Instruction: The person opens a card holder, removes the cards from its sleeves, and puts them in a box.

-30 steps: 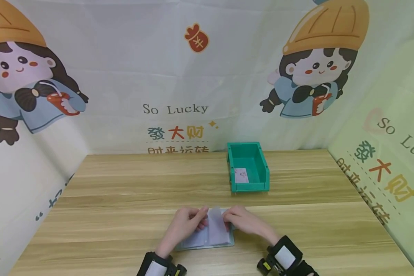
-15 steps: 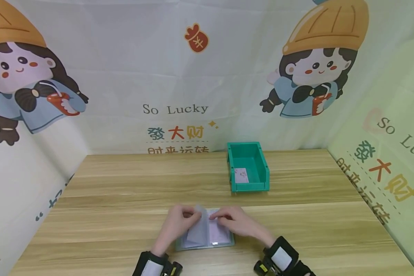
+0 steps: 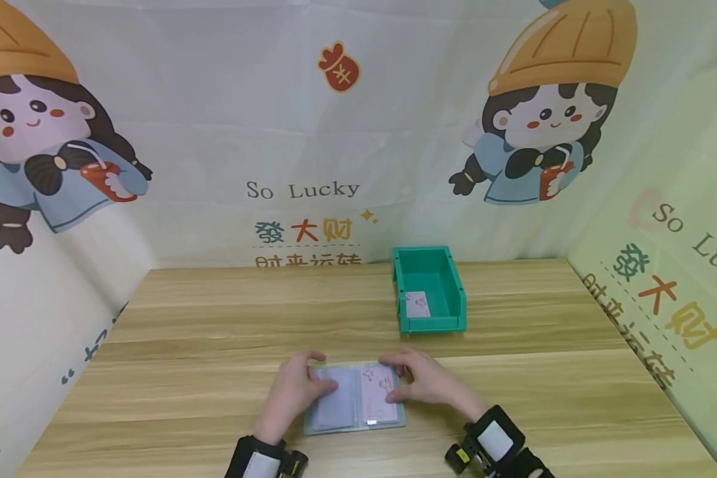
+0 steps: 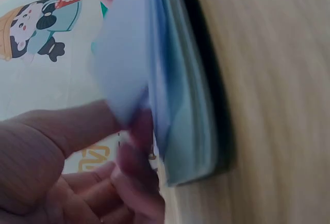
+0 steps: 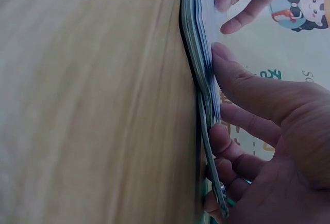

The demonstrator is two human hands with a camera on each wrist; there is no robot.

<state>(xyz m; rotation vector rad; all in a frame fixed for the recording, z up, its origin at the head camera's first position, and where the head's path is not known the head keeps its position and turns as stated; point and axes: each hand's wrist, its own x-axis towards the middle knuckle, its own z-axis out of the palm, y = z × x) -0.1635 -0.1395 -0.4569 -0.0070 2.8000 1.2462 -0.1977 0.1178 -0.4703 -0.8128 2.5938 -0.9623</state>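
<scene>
A small card album (image 3: 337, 413) with a pale green cover lies spread on the table, its clear pockets facing up. A pink printed card (image 3: 375, 405) shows in its right-hand pocket. At the left side my left hand (image 3: 291, 396) pinches a page (image 4: 124, 43), thumb on its face and fingers behind, as the left wrist view shows. My right hand (image 3: 423, 380) holds the right edge. In the right wrist view its thumb rests on the pages and its fingers curl at the cover, beside a strap with a metal snap (image 5: 221, 193).
Behind the album stands a green plastic bin (image 3: 433, 325) with a pink card (image 3: 417, 305) inside. The wooden table (image 3: 215, 332) ends at a printed cloth backdrop (image 3: 215, 153). Each wrist wears a black camera mount.
A translucent page has been turned from right to left, uncovering the pink card. My left hand has moved left with it; my right hand shifted to the middle, then back to the right edge.
</scene>
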